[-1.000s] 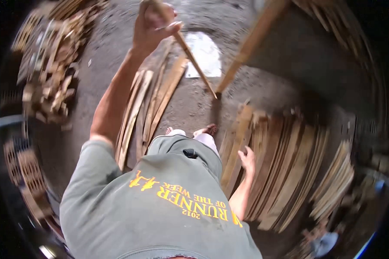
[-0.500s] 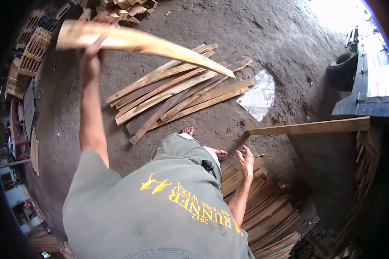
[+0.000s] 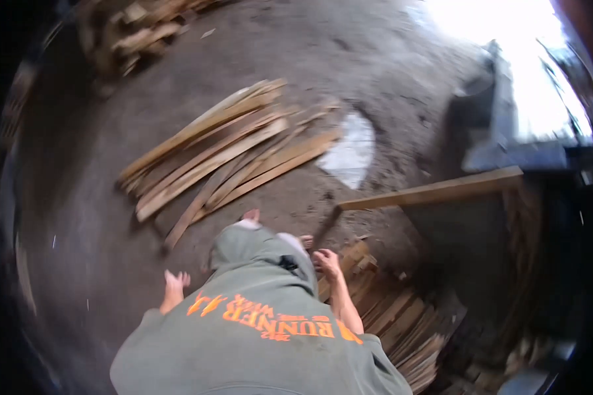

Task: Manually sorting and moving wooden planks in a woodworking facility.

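My left hand (image 3: 176,283) is low beside my left side, fingers spread and nothing in it. My right hand (image 3: 327,262) hovers in front of my right hip, its fingers loosely bent and apart, with no board in it. On the dirt floor ahead of my feet lies a loose pile of long wooden boards (image 3: 211,161), roughly side by side and slanting up to the right. Nearest to my right hand is a stack of wooden boards (image 3: 402,322) on the right. Motion blurs the whole picture.
A pale flat sheet (image 3: 350,151) lies on the floor at the pile's right end. A wooden rail (image 3: 435,190) edges a dark structure on the right. Blurred wood pieces (image 3: 148,33) are heaped at the far left. A bluish metal structure (image 3: 517,157) stands at the far right.
The board my left hand held up is out of that hand, which has dropped back to my side. My right hand has moved in closer to my body. The view has shifted and blurred.
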Demonstrator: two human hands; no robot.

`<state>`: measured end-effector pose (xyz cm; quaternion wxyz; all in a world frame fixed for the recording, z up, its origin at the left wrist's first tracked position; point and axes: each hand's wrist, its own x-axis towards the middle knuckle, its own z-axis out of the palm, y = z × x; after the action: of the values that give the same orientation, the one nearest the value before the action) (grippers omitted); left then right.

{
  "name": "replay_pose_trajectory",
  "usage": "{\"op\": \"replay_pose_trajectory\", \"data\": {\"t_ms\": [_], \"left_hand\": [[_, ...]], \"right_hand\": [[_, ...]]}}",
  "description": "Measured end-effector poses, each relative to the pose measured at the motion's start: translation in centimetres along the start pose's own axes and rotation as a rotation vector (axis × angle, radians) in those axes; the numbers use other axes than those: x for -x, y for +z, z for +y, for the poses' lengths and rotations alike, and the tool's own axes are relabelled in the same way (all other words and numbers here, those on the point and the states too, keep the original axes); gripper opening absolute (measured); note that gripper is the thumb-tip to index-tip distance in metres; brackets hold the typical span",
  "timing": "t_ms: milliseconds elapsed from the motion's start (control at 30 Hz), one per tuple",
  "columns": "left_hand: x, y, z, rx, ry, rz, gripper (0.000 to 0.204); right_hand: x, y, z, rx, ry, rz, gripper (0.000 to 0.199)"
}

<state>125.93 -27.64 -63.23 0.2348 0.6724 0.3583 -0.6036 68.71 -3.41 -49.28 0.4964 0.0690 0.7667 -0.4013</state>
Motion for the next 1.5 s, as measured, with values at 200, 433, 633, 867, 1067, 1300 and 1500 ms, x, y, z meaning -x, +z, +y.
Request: {"op": "replay_pose_trajectory", "data": {"t_ms": [200, 433, 633, 867, 1067, 1300, 1500], "left_hand": [[-0.6, 24.9, -8.5, -0.973, 0.355, -0.356, 0.074], [18.3, 52.7, -30.5, -1.370, 0.832, -0.807, 0.035], [31.4, 53.8, -55.7, -1.579, 0.987, -1.286, 0.032], [31.1, 43.8, -77.7, -1.954, 0.867, -1.519, 0.053], [34.3, 41.7, -88.6, -2.055, 0.980, -1.707, 0.057], [48.1, 47.7, -102.2, -1.187, 1.747, -2.292, 0.070], [58.3, 48.3, -114.9, -0.259, 2.077, -2.296, 0.071]], "right_hand": [[-0.8, -2.9, -1.1, -0.059, -0.083, 0.185, 0.037], [0.4, -7.6, 1.4, -0.332, -0.186, 0.305, 0.042], [-1.7, -21.2, 3.7, -0.503, -0.221, 0.487, 0.042], [3.1, -43.2, -3.5, -0.239, -0.619, 1.064, 0.032], [9.3, -49.9, -9.7, -0.331, -0.800, 0.993, 0.040], [17.5, -51.9, -19.0, 0.021, -0.892, 1.079, 0.041], [21.0, -56.9, -30.2, 0.559, -1.124, 1.522, 0.060]]}}
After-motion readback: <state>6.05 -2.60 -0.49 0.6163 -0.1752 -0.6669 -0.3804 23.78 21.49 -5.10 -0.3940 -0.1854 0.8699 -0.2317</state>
